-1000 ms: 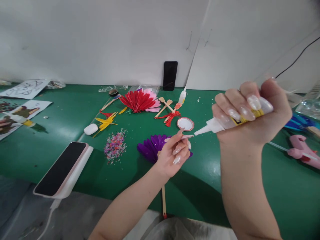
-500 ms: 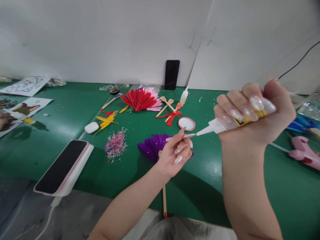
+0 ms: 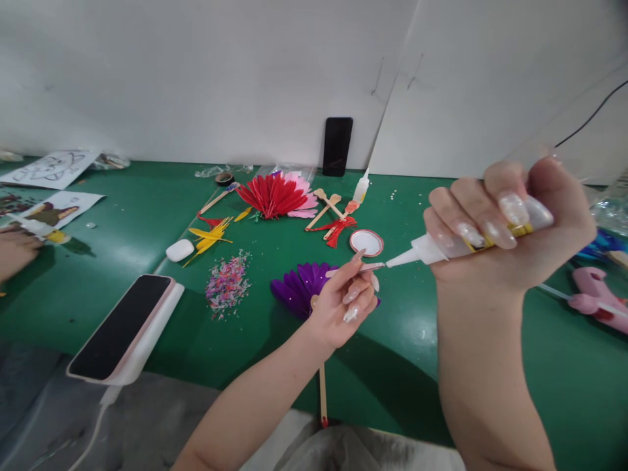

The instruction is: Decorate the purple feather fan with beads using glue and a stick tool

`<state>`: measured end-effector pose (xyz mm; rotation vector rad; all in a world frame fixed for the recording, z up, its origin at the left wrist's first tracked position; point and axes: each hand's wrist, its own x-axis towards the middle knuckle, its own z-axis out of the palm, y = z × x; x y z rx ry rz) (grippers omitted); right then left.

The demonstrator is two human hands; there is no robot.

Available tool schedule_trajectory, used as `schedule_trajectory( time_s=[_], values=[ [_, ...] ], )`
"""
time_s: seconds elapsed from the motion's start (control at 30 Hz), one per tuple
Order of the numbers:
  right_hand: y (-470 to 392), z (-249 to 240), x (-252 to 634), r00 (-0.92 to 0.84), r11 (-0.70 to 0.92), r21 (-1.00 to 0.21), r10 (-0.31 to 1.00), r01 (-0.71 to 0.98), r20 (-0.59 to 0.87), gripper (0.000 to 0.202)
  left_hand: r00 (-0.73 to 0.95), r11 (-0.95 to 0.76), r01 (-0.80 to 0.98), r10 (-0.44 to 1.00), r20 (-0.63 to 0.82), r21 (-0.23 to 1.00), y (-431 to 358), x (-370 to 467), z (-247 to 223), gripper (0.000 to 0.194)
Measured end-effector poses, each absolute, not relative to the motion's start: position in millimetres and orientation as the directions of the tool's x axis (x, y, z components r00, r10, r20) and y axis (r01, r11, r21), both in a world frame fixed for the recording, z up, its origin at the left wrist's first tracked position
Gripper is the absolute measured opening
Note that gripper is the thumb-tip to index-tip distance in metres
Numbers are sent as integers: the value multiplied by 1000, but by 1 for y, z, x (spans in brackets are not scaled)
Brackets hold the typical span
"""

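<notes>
My left hand [image 3: 346, 304] pinches slim tweezers [image 3: 371, 267] between thumb and forefinger. At their tip is something tiny and pale, too small to name. My right hand [image 3: 510, 216] is wrapped round a clear glue bottle [image 3: 428, 250] with a white nozzle and a yellow-black label. The nozzle points left, its end right by the tweezers' tip; whether they touch I cannot tell. Beneath my left hand lies a purple feather fan [image 3: 294, 291] with a wooden handle [image 3: 322, 392], partly covered by the hand. Just behind the tweezers sits a small white dish [image 3: 367, 242] with a red rim.
A red feather fan [image 3: 272, 196], wooden sticks with red tassels [image 3: 333, 226] and another glue bottle [image 3: 362, 188] lie farther back. Colourful flakes [image 3: 228, 284] and a phone [image 3: 122, 327] are leftward. A pink glue gun [image 3: 598, 297] lies right. Another person's hand [image 3: 17, 252] is far left.
My right hand has shifted slightly right with the glue bottle, whose nozzle stays near the tweezers' tip. My left hand has barely moved. More of the other person's hand shows at far left.
</notes>
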<state>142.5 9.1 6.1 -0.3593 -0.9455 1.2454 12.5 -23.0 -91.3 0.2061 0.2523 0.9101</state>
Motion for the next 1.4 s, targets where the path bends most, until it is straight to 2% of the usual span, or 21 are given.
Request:
schedule_trajectory(
  time_s=[0.17, 0.4, 0.73, 1.03, 1.4],
  values=[
    [10, 5, 143, 29, 351, -689, 901, -634, 433, 35, 583, 601, -739, 797, -158, 305, -23, 13, -91, 34],
    [9, 7, 140, 58, 376, -721, 904, -582, 424, 37, 597, 600, -766, 797, -88, 232, -23, 13, -93, 32],
    [8, 6, 143, 30, 403, -759, 891, -511, 453, 37, 567, 590, -748, 806, -169, 303, -23, 14, -88, 33],
    [8, 13, 142, 59, 358, -721, 912, -593, 405, 45, 570, 602, -729, 797, -199, 325, -22, 15, -90, 34],
    [14, 5, 145, 10, 330, -682, 904, -653, 428, 53, 584, 607, -746, 794, -169, 273, -23, 14, -92, 31]
  ],
)
